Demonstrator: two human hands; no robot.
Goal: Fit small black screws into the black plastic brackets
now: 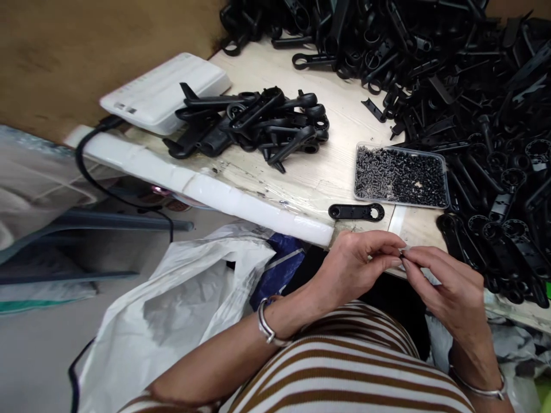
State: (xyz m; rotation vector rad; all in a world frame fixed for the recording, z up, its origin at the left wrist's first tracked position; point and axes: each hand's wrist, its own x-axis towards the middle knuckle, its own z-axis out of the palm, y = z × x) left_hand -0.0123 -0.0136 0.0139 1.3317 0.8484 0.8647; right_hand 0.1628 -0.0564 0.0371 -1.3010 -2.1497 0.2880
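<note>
My left hand [359, 261] and my right hand [445, 278] meet at the table's front edge, fingertips almost touching. Both are closed in a pinch around something tiny and dark, too small to name. Just beyond them lies a single flat black plastic arm [355, 211] with a ring at its right end. Behind it stands a clear shallow box [400, 202] filled with small dark and metallic pieces that look like screws or pins.
A pile of black plastic parts [258, 117] lies left of the box, beside a white device [159, 92] with a black cable [81, 163]. Larger heaps of black parts [465, 103] cover the back and right. White foam [215, 198] lines the table edge; a white bag [172, 298] hangs below.
</note>
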